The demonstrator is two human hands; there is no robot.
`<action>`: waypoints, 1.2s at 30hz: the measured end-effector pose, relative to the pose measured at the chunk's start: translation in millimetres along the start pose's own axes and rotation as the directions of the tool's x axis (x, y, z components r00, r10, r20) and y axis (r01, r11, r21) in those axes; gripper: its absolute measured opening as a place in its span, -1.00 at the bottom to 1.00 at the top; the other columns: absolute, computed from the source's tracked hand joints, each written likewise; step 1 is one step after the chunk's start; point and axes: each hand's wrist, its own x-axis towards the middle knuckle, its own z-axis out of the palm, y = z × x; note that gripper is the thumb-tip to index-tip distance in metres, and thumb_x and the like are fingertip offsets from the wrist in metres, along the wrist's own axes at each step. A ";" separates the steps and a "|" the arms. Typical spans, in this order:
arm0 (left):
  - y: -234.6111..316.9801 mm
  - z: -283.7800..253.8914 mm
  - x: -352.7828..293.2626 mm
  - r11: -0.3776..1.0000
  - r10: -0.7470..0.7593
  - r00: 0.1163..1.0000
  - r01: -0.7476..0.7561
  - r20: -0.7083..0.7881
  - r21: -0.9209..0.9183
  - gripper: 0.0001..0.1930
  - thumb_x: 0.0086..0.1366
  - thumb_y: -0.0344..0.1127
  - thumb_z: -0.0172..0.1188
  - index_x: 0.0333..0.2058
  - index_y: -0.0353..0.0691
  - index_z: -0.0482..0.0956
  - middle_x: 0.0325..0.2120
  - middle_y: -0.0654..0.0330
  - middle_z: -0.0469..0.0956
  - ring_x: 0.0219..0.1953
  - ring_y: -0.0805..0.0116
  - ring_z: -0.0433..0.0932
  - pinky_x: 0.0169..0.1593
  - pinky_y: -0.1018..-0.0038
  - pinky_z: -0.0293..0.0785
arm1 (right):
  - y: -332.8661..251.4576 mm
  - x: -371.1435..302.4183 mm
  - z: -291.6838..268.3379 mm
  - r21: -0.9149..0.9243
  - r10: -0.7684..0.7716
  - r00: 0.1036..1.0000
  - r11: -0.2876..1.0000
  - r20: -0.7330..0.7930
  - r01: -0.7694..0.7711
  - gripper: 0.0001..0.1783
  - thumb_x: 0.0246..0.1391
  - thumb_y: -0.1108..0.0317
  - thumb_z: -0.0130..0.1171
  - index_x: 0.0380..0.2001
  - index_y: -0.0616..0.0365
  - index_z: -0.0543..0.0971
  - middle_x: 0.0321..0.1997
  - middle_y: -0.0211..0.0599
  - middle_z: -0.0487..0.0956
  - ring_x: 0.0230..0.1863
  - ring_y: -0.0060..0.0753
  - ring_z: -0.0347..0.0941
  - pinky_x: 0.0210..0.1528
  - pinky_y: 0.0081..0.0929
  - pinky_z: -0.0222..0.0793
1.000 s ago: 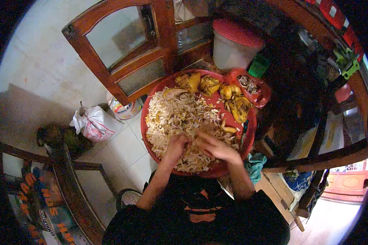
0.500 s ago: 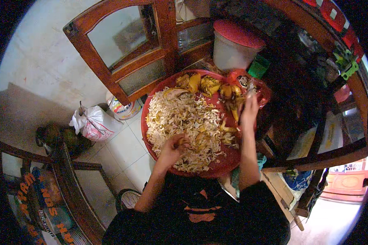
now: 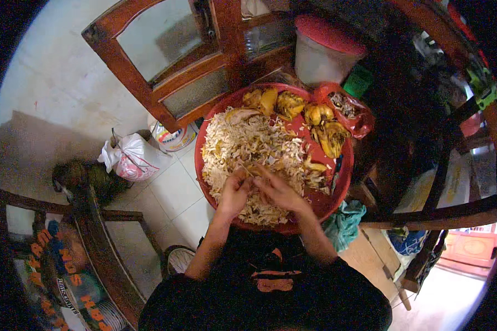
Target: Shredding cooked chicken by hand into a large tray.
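A wide round red tray (image 3: 321, 203) is spread with a heap of pale shredded chicken (image 3: 226, 138). Over the near middle of the heap, my left hand (image 3: 234, 191) is closed in a pinch on a small piece of chicken (image 3: 249, 170). My right hand (image 3: 280, 191) meets it from the other side, its fingers curled at the same piece and slightly blurred. Along the tray's far right side lie several yellow chicken pieces (image 3: 331, 139). Beyond them, a red plastic bag (image 3: 364, 126) holds dark and pale scraps, too unclear to name.
Behind the tray stand a white bucket with a red lid (image 3: 328, 41) and a green basket (image 3: 358, 81). An open wooden glazed door (image 3: 156, 94) reaches near the tray's far left. A white plastic bag (image 3: 130, 157) sits on the tiles; a teal cloth (image 3: 345, 223) hangs at right.
My right hand has come back from beside the red bag to the middle of the heap. It now meets my left hand, which has shifted little. The view has tilted slightly.
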 end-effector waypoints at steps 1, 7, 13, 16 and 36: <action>6.3 -5.9 0.9 0.962 0.056 0.995 -0.075 0.080 0.261 -0.69 0.27 -0.46 -0.06 -0.01 -0.33 0.36 -0.37 0.23 0.53 -0.41 0.55 0.43 -0.30 0.61 0.41 | -19.3 7.7 -1.6 0.242 0.415 0.886 0.856 0.206 -0.457 -0.55 0.18 0.22 -0.07 0.12 0.10 0.29 -0.54 -0.48 0.41 -0.66 -0.70 0.21 -0.60 -0.65 0.20; 22.5 -8.7 4.0 0.835 0.069 0.985 -0.144 0.159 0.531 -0.74 0.30 -0.31 -0.06 -0.20 -0.41 0.45 -0.37 0.19 0.54 -0.38 0.42 0.47 -0.27 0.52 0.41 | -17.5 -13.2 -7.4 0.484 0.678 0.634 0.441 0.372 -0.756 -0.49 0.21 0.24 -0.10 0.20 0.09 0.18 -0.39 -0.48 0.42 -0.64 -0.73 0.13 -0.59 -0.69 0.16; -17.1 1.3 -0.1 0.959 -0.009 0.999 0.022 -0.046 0.282 -0.70 0.32 -0.17 -0.10 -0.38 -0.31 0.44 -0.52 0.30 0.41 -0.54 0.53 0.30 -0.48 0.54 0.26 | -55.1 21.7 -19.2 0.151 0.456 0.868 0.861 0.195 -0.486 -0.47 0.20 0.32 -0.12 0.21 0.12 0.09 0.06 -0.18 0.34 -0.16 -0.28 0.41 -0.11 -0.41 0.32; 4.3 3.5 -9.0 0.943 -0.317 0.943 0.325 0.102 -0.069 -0.75 0.32 -0.19 -0.09 -0.39 -0.23 0.44 -0.58 0.35 0.32 -0.59 0.58 0.22 -0.52 0.58 0.18 | -59.9 32.9 -28.3 0.189 0.474 0.848 0.834 0.236 -0.519 -0.56 0.19 0.36 -0.13 0.12 0.21 0.17 0.05 -0.09 0.36 0.05 -0.11 0.32 0.08 -0.35 0.19; 60.6 -1.8 -16.7 0.518 0.071 0.833 -0.501 0.549 0.693 -0.69 0.27 -0.18 -0.04 -0.35 -0.35 0.50 -0.46 -0.11 0.52 -0.36 0.09 0.53 -0.29 0.33 0.38 | -41.0 6.0 -24.4 -0.116 0.389 0.920 0.913 -0.046 -0.391 -0.60 0.19 0.10 -0.13 -0.51 0.23 0.41 -0.68 -0.29 0.32 -0.66 -0.46 0.21 -0.57 -0.46 0.14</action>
